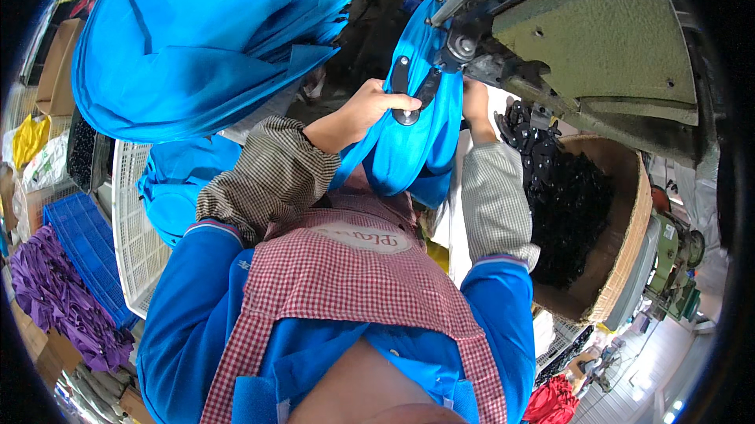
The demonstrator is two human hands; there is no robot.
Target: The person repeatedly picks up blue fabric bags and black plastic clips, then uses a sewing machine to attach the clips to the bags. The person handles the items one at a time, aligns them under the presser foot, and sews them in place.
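Note:
My left hand [363,109] grips a blue fabric piece [417,141] by a black strap tab [403,90], its thumb resting near a round metal fitting. The fabric hangs beneath the metal head of a green press machine [464,48], where a second black tab shows. Just right of the fabric is my right hand [476,105], its fingertips hidden behind cloth and machine, so what it holds is unclear.
A large blue fabric stack [197,31] lies upper left. A cardboard box [625,251] of black parts stands right, below the green machine plate [598,46]. White baskets [130,219], blue crates [86,259] and purple cloth [67,306] sit left.

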